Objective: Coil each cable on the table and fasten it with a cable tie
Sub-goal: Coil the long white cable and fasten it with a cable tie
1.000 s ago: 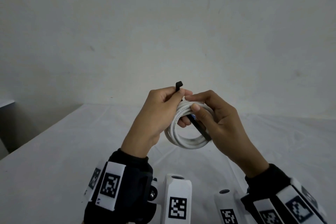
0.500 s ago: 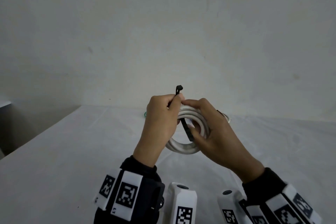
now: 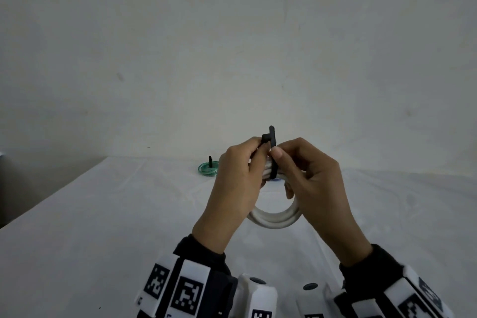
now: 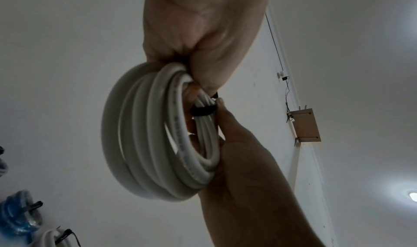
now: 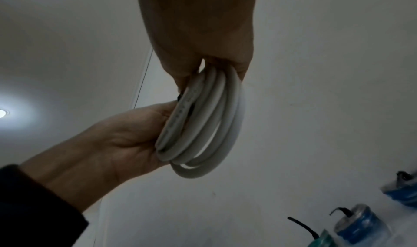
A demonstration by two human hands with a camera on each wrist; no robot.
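Note:
A white cable coil [image 3: 273,219] hangs upright in the air between both hands, above the white table [image 3: 103,214]. A black cable tie [image 3: 272,160] is wrapped round the coil's top strands. My left hand [image 3: 258,147] pinches the tie's head and holds the coil's top. My right hand [image 3: 277,155] pinches the tie's strap beside the head, with its other fingers curled through the coil. The strap's tip stands up just past the head. From the left wrist, the black tie [image 4: 203,111] bands the white coil [image 4: 144,143]. The right wrist view shows the white coil [image 5: 210,126] held by both hands.
A green coil [image 3: 207,169] with a black tie lies on the table at the back left of my hands. The right wrist view shows blue tied coils [image 5: 358,224] and a green coil [image 5: 325,240] on the table. A plain wall stands behind.
My right hand brought the tie's strap up round the coil, so its tip now stands beside the head. Both hands rose and moved away from me. The green coil has come into view.

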